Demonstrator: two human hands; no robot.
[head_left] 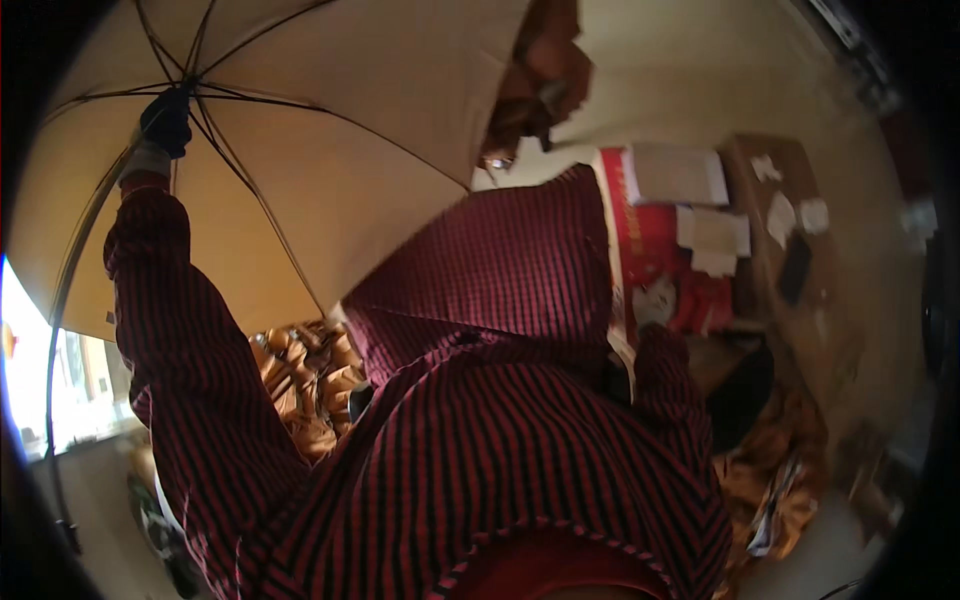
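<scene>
A large tan umbrella [390, 110] spreads across the upper left, its underside and dark ribs facing me. My left hand [168, 122], in a dark blue glove with a grey cuff, is closed just below where the ribs meet. From there a thin dark shaft [62, 300] bends down along the left rim. My right arm hangs low in a striped sleeve [672, 375], and no right hand can be made out past its cuff. A striped cloth flap [500, 255], matching my sleeves, stretches between the umbrella and the cartons.
Shiny brown folded fabric is heaped below the umbrella [305, 385], at top centre and at lower right [790, 480]. A red carton [640, 215] with white pieces on it stands beside a brown cardboard box [790, 230]. Bright light enters at the left edge.
</scene>
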